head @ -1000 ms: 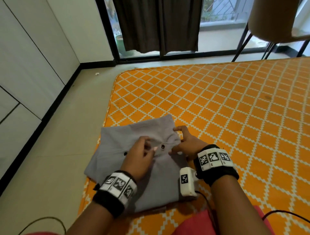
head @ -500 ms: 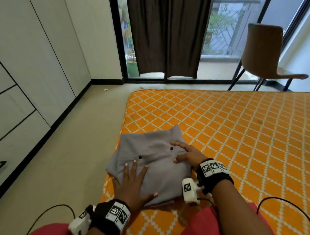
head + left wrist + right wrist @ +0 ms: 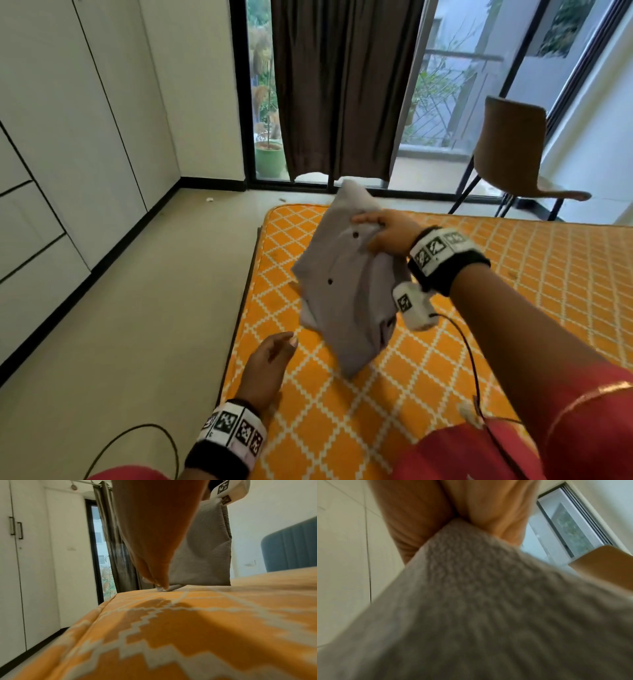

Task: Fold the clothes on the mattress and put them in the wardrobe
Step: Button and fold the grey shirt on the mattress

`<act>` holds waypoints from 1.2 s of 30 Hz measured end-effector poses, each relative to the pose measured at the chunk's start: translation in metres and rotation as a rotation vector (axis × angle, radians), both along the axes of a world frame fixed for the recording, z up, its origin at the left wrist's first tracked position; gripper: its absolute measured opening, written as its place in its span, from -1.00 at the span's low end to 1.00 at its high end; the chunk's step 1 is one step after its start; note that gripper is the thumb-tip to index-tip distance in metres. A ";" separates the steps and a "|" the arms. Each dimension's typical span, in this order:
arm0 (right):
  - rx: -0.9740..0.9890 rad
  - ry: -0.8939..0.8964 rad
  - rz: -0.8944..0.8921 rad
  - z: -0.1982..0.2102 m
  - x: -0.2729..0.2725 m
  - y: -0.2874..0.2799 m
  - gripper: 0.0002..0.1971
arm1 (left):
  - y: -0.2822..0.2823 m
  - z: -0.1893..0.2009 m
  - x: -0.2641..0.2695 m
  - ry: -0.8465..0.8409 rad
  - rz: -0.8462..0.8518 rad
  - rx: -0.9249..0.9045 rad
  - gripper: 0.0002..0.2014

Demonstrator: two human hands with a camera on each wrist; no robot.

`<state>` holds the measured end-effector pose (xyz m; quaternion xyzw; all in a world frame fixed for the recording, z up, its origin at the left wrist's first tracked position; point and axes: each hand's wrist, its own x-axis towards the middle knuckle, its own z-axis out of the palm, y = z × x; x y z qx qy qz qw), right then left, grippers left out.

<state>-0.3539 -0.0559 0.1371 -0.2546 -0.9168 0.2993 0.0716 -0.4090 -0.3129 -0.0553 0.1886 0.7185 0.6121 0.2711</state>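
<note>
A folded grey shirt (image 3: 342, 284) with dark buttons hangs tilted above the orange patterned mattress (image 3: 513, 291). My right hand (image 3: 383, 233) grips its upper right edge, thumb on top and fingers under the cloth. The right wrist view is filled by the grey shirt (image 3: 479, 608), held between thumb and fingers. My left hand (image 3: 270, 359) holds nothing, its fingers straight and its tips on the mattress near the left edge. In the left wrist view the left hand (image 3: 154, 547) points down at the mattress (image 3: 205, 635), and the grey shirt (image 3: 202, 550) hangs just behind it.
White wardrobe doors (image 3: 68, 137) line the left wall across a strip of pale floor (image 3: 137, 308). A brown chair (image 3: 513, 161) stands at the mattress's far right corner. Dark curtains (image 3: 342, 85) hang over the glass doors. A black cable (image 3: 466, 346) trails from my right wrist.
The shirt lay flat under both hands; now my right hand has lifted it off the mattress. My left hand came off it and dropped to the mattress. The view rose.
</note>
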 end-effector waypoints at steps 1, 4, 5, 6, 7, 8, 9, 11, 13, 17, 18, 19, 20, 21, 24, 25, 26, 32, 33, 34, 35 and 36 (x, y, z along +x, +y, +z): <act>0.084 -0.009 0.002 0.017 -0.003 0.002 -0.33 | -0.001 0.002 -0.001 -0.050 0.013 -0.004 -0.89; 0.385 -0.083 0.012 0.057 -0.015 0.005 -0.34 | -0.003 0.001 -0.006 -0.292 0.038 0.016 -0.77; 0.462 -0.112 0.025 0.066 -0.018 0.001 -0.35 | -0.004 0.002 -0.007 -0.364 0.047 0.042 -0.74; 0.519 -0.133 0.053 0.072 -0.022 -0.005 -0.36 | -0.005 0.001 -0.011 -0.418 0.060 0.063 -0.69; 0.567 -0.144 0.091 0.073 -0.025 -0.014 -0.39 | -0.006 0.001 -0.014 -0.467 0.080 0.084 -0.65; 0.606 -0.171 0.126 0.070 -0.027 -0.028 -0.44 | -0.007 -0.001 -0.016 -0.504 0.101 0.090 -0.61; 0.643 -0.222 0.155 0.059 -0.029 -0.042 -0.48 | -0.009 0.000 -0.018 -0.539 0.110 0.087 -0.56; 0.722 -0.305 0.177 0.017 -0.035 -0.075 -0.54 | -0.014 -0.001 -0.023 -0.595 0.120 0.044 -0.42; 0.645 -0.357 0.131 -0.042 -0.037 -0.109 -0.63 | -0.020 0.000 -0.027 -0.627 0.152 0.035 -0.30; 0.351 -0.476 0.182 -0.145 -0.020 -0.185 -0.61 | -0.033 0.000 -0.033 -0.684 0.199 0.065 -0.16; 0.361 -0.515 0.220 -0.158 -0.014 -0.200 -0.57 | -0.025 0.000 -0.033 -0.693 0.221 0.056 -0.18; 0.396 -0.534 0.266 -0.167 -0.007 -0.214 -0.53 | -0.022 0.004 -0.032 -0.678 0.257 0.032 -0.21; 0.428 -0.520 0.290 -0.176 0.000 -0.225 -0.50 | -0.018 0.006 -0.031 -0.639 0.343 -0.016 -0.21; 0.413 -0.470 0.249 -0.188 0.005 -0.231 -0.49 | -0.013 0.006 -0.033 -0.595 0.464 -0.024 -0.20; 0.376 -0.427 0.222 -0.184 0.031 -0.241 -0.56 | -0.016 0.000 -0.038 -0.556 0.363 -0.006 -0.44; 0.374 -0.338 0.237 -0.185 0.037 -0.239 -0.61 | -0.020 -0.004 -0.041 -0.552 0.312 -0.033 -0.49; 0.352 -0.227 0.240 -0.188 0.044 -0.237 -0.65 | -0.024 -0.007 -0.044 -0.530 0.322 -0.065 -0.49; -0.290 0.000 -0.696 -0.187 0.068 -0.188 -0.49 | -0.034 -0.006 -0.049 -0.201 0.379 -0.157 -0.30; -0.363 -0.019 -0.817 -0.192 0.072 -0.180 -0.40 | -0.036 -0.004 -0.049 -0.154 0.370 -0.171 -0.37; -0.414 -0.036 -0.891 -0.194 0.076 -0.174 -0.34 | -0.038 -0.004 -0.051 -0.107 0.357 -0.200 -0.46; -0.437 -0.071 -0.911 -0.196 0.078 -0.169 -0.30 | -0.039 -0.004 -0.053 -0.062 0.338 -0.251 -0.57; -0.456 -0.088 -0.907 -0.195 0.078 -0.166 -0.27 | -0.041 -0.005 -0.055 -0.034 0.311 -0.320 -0.68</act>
